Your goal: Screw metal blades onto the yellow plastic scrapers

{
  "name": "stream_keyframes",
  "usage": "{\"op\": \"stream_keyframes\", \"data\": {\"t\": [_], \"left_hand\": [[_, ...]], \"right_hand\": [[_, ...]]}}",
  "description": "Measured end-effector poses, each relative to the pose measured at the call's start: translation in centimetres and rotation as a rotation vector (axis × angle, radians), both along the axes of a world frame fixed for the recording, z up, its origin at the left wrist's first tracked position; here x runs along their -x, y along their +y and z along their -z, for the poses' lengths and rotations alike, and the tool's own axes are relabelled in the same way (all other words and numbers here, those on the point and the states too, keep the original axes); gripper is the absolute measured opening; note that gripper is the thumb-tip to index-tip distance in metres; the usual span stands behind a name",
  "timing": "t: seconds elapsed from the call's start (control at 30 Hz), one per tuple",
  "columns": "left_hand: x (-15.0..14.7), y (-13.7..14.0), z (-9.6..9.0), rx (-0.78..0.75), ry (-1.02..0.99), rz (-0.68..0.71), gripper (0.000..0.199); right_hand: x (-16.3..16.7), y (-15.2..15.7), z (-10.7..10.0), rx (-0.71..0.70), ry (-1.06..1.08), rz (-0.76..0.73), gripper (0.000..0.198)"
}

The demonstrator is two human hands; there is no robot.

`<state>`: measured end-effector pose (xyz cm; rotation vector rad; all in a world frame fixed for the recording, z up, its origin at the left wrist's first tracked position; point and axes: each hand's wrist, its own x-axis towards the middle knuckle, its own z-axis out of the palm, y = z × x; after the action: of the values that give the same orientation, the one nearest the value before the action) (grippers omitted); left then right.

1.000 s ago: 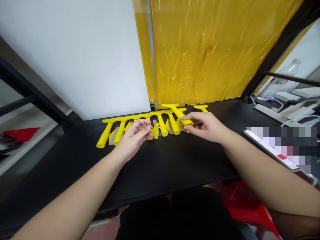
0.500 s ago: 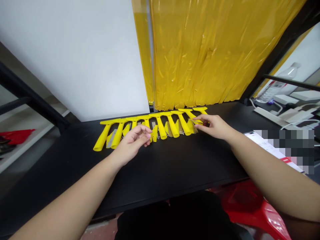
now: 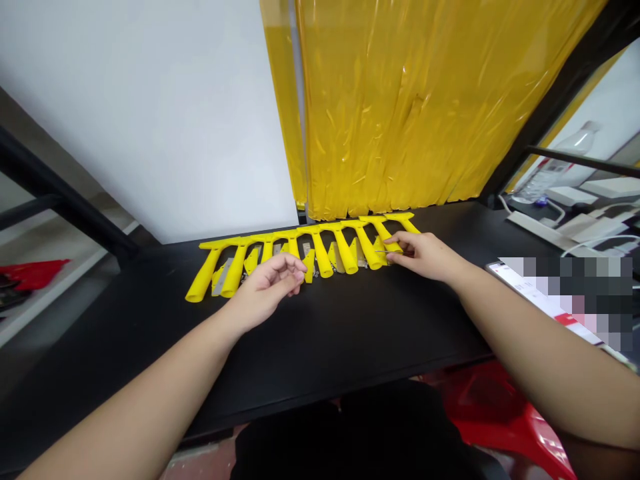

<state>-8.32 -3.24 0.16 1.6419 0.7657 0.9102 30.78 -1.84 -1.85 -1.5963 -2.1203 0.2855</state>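
Across the black table runs a row of several yellow plastic T-shaped scraper handles (image 3: 203,277), their hollow ends toward me. Between and under them lie flat grey metal blades (image 3: 221,280), small yellow plates (image 3: 310,265) and tiny metal screws. My left hand (image 3: 273,283) hovers in front of the middle of the row, fingers curled and thumb against the index finger; whatever they may pinch is hidden. At the row's right end, my right hand (image 3: 420,253) closes on a thin-shafted screwdriver (image 3: 384,251), its shaft pointing left and its handle mostly covered by the fingers.
A white panel (image 3: 175,120) and a yellow plastic curtain (image 3: 400,113) stand behind the table (image 3: 350,333). To the right are a phone (image 3: 540,293), white power strips with cables and a clear bottle (image 3: 555,163). A red stool (image 3: 490,407) is below the table edge.
My right hand has lowered slightly, and the screwdriver's shaft now sits lower and flatter near the row. My left hand stays almost in place, still curled.
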Motion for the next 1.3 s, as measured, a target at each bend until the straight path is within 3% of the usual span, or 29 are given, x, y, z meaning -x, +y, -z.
{"op": "stream_keyframes", "data": {"t": [0.23, 0.6, 0.87, 1.3], "left_hand": [[0.0, 0.0, -0.1, -0.006, 0.018, 0.017, 0.025], [0.2, -0.1, 0.0, -0.019, 0.051, 0.03, 0.027], [-0.2, -0.3, -0.4, -0.04, 0.072, 0.032, 0.028], [-0.1, -0.2, -0.4, -0.05, 0.083, 0.043, 0.025]], "right_hand": [[-0.4, -0.2, -0.2, -0.022, -0.003, 0.014, 0.035], [-0.5, -0.5, -0.9, 0.065, -0.114, 0.064, 0.034], [-0.6, -0.7, -1.3, 0.021, -0.091, 0.096, 0.033], [-0.7, -0.5, -1.0, 0.153, -0.139, 0.146, 0.035]]}}
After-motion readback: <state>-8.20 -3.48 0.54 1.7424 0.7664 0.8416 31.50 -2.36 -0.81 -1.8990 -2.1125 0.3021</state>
